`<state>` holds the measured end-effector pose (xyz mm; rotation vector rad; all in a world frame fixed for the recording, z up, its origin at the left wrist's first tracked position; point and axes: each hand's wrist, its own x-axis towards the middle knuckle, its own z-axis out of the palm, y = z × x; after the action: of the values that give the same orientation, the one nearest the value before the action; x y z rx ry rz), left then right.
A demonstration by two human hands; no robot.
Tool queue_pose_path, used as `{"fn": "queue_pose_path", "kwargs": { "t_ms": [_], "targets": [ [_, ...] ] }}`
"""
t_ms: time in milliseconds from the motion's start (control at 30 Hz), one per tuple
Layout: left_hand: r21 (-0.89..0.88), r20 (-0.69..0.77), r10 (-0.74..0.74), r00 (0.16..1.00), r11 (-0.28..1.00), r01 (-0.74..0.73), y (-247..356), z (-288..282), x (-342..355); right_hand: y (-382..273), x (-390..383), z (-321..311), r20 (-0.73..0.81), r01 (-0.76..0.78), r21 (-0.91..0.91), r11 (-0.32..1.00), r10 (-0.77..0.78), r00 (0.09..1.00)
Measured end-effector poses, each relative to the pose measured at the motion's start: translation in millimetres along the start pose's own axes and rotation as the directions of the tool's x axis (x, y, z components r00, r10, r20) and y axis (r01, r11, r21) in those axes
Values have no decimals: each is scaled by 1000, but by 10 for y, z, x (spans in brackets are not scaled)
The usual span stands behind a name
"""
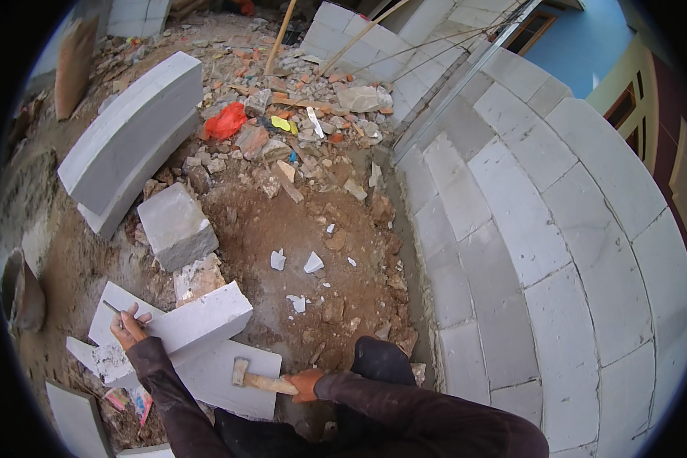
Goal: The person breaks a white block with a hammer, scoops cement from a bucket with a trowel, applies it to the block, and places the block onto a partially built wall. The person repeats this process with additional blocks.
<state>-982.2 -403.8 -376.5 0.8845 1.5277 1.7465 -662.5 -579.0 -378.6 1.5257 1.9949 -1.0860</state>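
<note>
My right hand grips the wooden handle of a hammer, whose head points left, above a white block slab. My left hand is up at the far side of a white lightweight concrete block, with a thin dark rod sticking out from its fingers. Whether the rod is a pencil, a nail or a thin chisel I cannot make out. The block lies slantwise across other white slabs, one of them a flat piece behind it. Its near left end looks rough and broken.
On the right rises a block wall. Two long blocks lean together at the far left, near a squarer block. White chips dot the dirt. Brick rubble with a red plastic bag spreads behind. A bucket lies at far left.
</note>
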Motion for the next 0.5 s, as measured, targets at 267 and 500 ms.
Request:
{"fn": "queue_pose_path", "kwargs": {
  "t_ms": [267, 500],
  "targets": [
    [-92, -30, -41, 999, 995, 38, -84, -12, 27, 9, 7, 51, -7, -43, 50, 998, 43, 999],
    [165, -62, 156, 986, 976, -144, -249, -81, 135, -28, -31, -28, 23, -30, 34, 999, 29, 999]
  ]
}}
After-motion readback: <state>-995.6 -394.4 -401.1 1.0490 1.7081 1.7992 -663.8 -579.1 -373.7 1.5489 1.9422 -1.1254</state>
